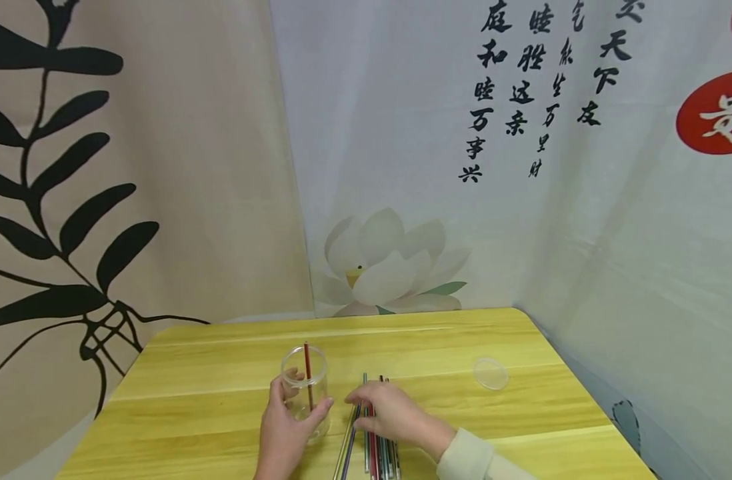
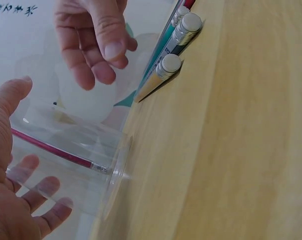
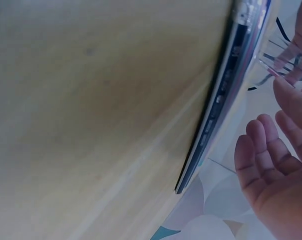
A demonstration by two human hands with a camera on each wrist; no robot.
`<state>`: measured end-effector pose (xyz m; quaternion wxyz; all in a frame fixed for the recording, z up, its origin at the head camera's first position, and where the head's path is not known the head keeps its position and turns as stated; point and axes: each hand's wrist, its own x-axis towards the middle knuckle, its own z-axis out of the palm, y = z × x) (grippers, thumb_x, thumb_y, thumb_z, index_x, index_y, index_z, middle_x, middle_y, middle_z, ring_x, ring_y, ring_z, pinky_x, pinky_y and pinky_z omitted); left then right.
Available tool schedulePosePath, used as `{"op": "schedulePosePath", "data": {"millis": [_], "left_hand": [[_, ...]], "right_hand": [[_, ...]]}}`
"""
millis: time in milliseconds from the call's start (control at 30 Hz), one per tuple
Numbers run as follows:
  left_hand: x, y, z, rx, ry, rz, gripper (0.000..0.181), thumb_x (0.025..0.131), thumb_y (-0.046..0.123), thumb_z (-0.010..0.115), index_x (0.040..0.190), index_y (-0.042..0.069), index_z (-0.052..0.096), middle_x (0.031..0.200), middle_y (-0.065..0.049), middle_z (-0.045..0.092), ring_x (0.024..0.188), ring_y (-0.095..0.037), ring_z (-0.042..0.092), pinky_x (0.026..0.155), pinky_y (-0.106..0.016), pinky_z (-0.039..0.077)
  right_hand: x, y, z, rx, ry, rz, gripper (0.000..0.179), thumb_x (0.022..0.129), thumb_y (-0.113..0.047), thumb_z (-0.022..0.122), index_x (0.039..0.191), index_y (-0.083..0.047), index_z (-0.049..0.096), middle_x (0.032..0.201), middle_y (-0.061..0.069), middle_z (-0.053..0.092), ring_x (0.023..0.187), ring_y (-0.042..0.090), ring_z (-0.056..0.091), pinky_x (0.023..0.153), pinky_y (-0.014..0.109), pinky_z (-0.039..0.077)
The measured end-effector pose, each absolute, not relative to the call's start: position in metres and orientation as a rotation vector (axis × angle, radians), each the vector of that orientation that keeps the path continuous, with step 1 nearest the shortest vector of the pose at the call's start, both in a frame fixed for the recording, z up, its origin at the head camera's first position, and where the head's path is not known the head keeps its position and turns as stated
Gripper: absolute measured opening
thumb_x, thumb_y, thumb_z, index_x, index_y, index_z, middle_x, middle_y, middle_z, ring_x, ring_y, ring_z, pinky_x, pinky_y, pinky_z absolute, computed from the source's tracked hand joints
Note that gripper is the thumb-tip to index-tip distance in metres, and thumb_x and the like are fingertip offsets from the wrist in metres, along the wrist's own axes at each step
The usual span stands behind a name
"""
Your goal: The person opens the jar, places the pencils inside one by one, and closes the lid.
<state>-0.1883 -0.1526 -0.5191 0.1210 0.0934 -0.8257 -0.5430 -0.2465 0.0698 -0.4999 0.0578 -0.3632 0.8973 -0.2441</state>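
My left hand point(image 1: 284, 427) holds a clear plastic jar point(image 1: 319, 392) upright on the table, thumb on one side and fingers round the other. Inside leans a red pencil point(image 1: 309, 373); the left wrist view shows its metal-banded end point(image 2: 98, 168) down at the jar's bottom. Just right of the jar, several pencils point(image 1: 375, 457) lie side by side, pointing away from me. Over their far part hovers my right hand point(image 1: 393, 410), fingers loosely bent with nothing between them. White erasers point(image 2: 183, 30) tip the near ends of these pencils in the left wrist view.
A round clear lid point(image 1: 491, 374) lies flat on the wooden table point(image 1: 558, 427), toward the back right. Behind the table hangs a printed cloth point(image 1: 402, 167) with a lotus, dark leaves and writing.
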Motion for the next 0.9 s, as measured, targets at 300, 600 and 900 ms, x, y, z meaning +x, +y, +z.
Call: {"op": "schedulePosePath", "data": {"millis": [300,600,900], "left_hand": [[-0.189,-0.152,-0.52,0.262,-2.406,-1.583,0.099,0.08,0.062,0.089,0.155,0.018,0.04,0.151,-0.014,0.06,0.138,-0.048,0.057,0.107,-0.072,0.051],[-0.188,-0.152,-0.519,0.266,-2.406,-1.565,0.097,0.082,0.06,0.089,0.154,0.016,0.041,0.15,-0.015,0.06,0.138,-0.047,0.057,0.109,-0.071,0.05],[-0.188,-0.153,-0.52,0.253,-2.403,-1.568,0.095,0.083,0.052,0.091,0.155,0.017,0.039,0.153,-0.014,0.059,0.137,-0.049,0.058,0.108,-0.072,0.05]], "right_hand": [[-0.249,0.06,-0.508,-1.156,2.749,-0.643,0.039,0.094,-0.025,0.085,0.13,-0.018,0.074,0.124,-0.005,0.077,0.103,0.002,0.07,0.087,0.019,0.059],[-0.251,0.053,-0.516,-1.234,2.802,-0.49,0.037,0.096,-0.033,0.082,0.13,-0.02,0.074,0.119,-0.008,0.077,0.103,0.002,0.068,0.087,0.018,0.059],[-0.251,0.048,-0.512,-1.163,2.807,-0.456,0.048,0.097,-0.038,0.081,0.139,-0.019,0.068,0.126,-0.005,0.076,0.104,0.003,0.069,0.089,0.023,0.06]]}}
